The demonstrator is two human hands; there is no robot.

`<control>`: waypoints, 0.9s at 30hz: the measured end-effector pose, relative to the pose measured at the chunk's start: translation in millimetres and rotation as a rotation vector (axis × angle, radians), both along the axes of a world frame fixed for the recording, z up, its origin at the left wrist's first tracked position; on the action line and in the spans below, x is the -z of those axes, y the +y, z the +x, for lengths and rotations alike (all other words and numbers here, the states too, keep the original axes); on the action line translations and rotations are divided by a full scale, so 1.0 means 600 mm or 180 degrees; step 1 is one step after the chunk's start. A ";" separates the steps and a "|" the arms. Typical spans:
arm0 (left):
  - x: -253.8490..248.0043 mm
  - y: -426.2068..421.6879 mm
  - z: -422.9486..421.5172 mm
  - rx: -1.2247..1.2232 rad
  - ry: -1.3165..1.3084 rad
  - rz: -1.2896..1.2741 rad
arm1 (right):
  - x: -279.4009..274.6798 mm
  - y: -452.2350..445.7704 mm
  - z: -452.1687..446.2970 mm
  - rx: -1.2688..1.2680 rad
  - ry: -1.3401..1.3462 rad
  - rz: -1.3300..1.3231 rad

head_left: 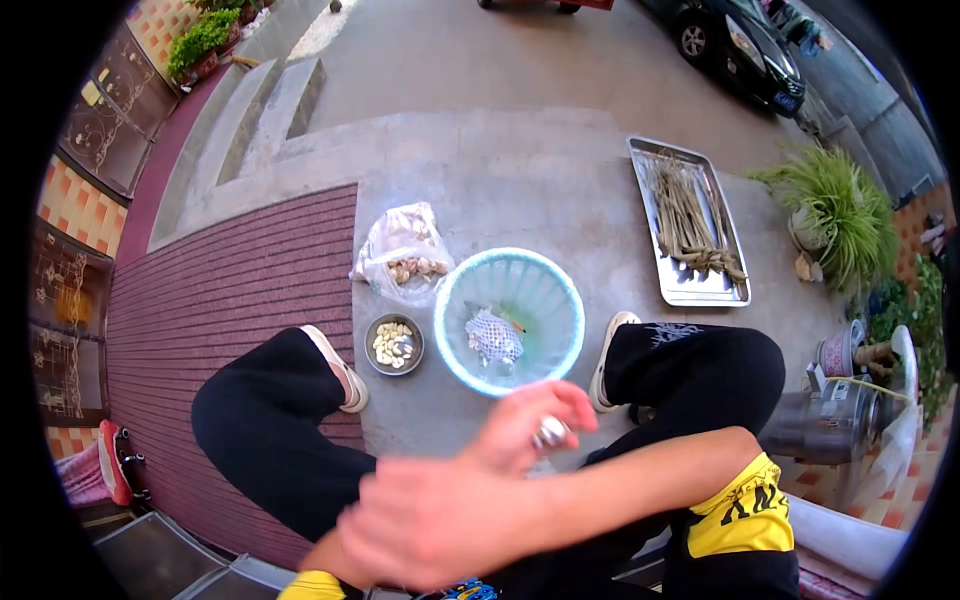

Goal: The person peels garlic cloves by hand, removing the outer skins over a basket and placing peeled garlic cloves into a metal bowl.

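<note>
My left hand (525,425) is over my lap, its fingers curled round a small, rounded, silvery-white thing (550,432), too blurred to name. My right hand (430,525) crosses over and rests on my left forearm near the wrist; its fingers are smeared by motion and partly hidden. Beyond the hands is a pale blue plastic basket (575,335) with a white foam net (493,336) and small scraps inside. Left of it sit a metal bowl (418,362) of peeled garlic cloves (393,344) and a clear plastic bag (405,235) holding garlic bulbs (415,268).
A metal tray (700,298) with dry stalks (688,215) lies at the right. A ribbed red mat (230,290) covers the left ground. A leafy potted plant (840,205), a metal pot (825,428) and a black car (745,50) stand at the right.
</note>
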State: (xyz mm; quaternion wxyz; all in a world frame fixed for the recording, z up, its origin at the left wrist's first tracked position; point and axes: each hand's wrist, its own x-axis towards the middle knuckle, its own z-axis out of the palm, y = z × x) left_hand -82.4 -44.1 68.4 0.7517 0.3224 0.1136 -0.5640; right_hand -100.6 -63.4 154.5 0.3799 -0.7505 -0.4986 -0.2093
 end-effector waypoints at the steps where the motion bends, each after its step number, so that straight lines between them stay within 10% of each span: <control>1: -0.011 0.002 0.031 -0.0180 -0.0071 0.0592 | 0.005 -0.015 0.037 0.0415 -0.0081 0.0069; 6: 0.101 0.067 0.120 -0.0943 -0.1113 -0.0193 | 0.094 -0.144 0.100 0.1874 0.1702 0.0029; 9: 0.079 0.058 0.139 -0.1394 0.0143 -0.0028 | 0.144 -0.203 0.085 0.2788 0.3100 -0.0213; 27: 0.110 0.035 0.167 -0.0479 -0.0509 0.0443 | 0.187 -0.196 0.129 0.2209 0.3895 0.0202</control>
